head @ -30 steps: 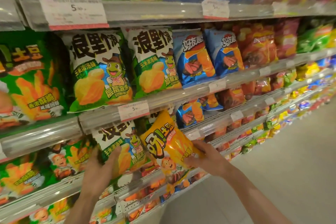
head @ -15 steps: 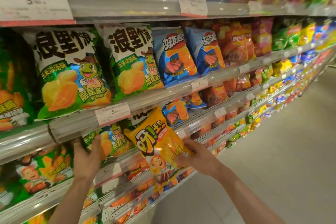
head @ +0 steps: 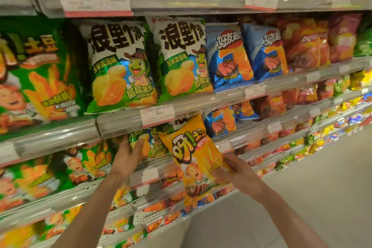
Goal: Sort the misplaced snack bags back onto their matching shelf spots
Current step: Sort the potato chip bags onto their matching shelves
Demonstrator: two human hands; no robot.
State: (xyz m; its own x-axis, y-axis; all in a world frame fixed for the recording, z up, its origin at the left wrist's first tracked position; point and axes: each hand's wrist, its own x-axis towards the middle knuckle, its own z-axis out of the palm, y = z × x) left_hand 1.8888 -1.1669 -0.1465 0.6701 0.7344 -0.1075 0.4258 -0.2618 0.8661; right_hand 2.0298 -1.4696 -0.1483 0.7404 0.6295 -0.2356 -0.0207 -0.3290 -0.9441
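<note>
Right now I see my right hand (head: pixel 239 173) gripping the yellow bag (head: pixel 196 159) by its right edge, fingers curled round it, just below the middle of the frame. That bag hangs tilted in front of the shelf rail (head: pixel 201 102), its top corner near the price tag (head: pixel 157 114). My left hand (head: pixel 128 155) sits left of centre, fingers spread flat against a green bag (head: pixel 150 144) on the lower shelf, pressing it and not curled round it. Above, across the middle of the frame, two more green bags with a cartoon turtle (head: pixel 122 64) stand upright beside blue bags (head: pixel 229 56). Red bags (head: pixel 302 44) fill the upper right, blurred. Grey floor (head: pixel 312 187) takes the lower right.
</note>
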